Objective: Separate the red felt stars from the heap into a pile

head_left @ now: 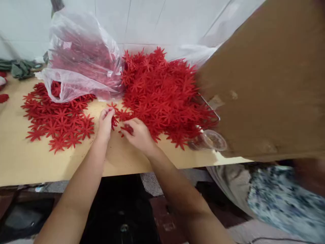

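Note:
A big heap of red star-shaped flower pieces [162, 91] lies on the pale wooden table [22, 162]. A flatter spread of the same red pieces [58, 123] lies to the left. My left hand [106, 122] pinches a red piece [114, 121] at the heap's near edge. Beside it, my right hand [138, 135] curls around another red piece [127, 128]. The two hands almost touch.
A clear plastic bag [81, 54] of red pieces stands at the back left, against a white tiled wall. A large brown cardboard sheet [266, 84] fills the right side. A clear plastic cup [210, 139] lies below it. Green cloth [20, 67] sits far left. Someone in patterned clothing [279, 200] is at lower right.

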Demonstrator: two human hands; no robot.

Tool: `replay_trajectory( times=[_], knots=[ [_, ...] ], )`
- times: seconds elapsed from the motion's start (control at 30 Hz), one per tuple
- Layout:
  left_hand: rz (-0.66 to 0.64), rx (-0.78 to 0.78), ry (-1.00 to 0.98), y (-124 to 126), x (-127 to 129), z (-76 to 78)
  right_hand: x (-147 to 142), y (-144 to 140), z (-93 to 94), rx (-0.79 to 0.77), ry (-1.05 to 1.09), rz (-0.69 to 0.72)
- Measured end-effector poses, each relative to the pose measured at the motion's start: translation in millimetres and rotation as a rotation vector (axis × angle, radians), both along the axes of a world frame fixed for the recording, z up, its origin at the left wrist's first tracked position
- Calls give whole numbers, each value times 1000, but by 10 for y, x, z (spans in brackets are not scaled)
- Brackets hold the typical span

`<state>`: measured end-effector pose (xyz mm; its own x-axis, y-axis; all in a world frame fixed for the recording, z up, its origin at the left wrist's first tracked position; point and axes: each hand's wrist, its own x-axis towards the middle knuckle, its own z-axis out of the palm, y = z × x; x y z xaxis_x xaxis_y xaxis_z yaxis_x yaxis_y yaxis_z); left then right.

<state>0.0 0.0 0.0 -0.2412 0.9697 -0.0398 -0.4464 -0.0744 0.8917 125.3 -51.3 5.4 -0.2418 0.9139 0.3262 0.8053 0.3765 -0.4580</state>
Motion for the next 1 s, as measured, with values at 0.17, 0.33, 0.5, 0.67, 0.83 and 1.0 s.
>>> replay_trajectory(
  times=[0.17,0.33,0.5,0.67,0.83,1.0],
  knots=[
    [42,-160,-190,32,-98,64,36,211,-17,-33,-170,-104],
    [-38,-147,-341,44,-176,121,-207,459,0,-84,-319,-137],
    [-52,-135,-367,74,-238,89,-497,722,50,-81,-415,-72],
    [44,-155,-327,161,-306,27,-607,814,72,-102,-403,48],
    [104,-204,-336,167,-354,47,-418,814,70,-84,-422,59],
    [43,-205,-321,129,-316,84,292,899,316,48,-251,-103]
  ],
)
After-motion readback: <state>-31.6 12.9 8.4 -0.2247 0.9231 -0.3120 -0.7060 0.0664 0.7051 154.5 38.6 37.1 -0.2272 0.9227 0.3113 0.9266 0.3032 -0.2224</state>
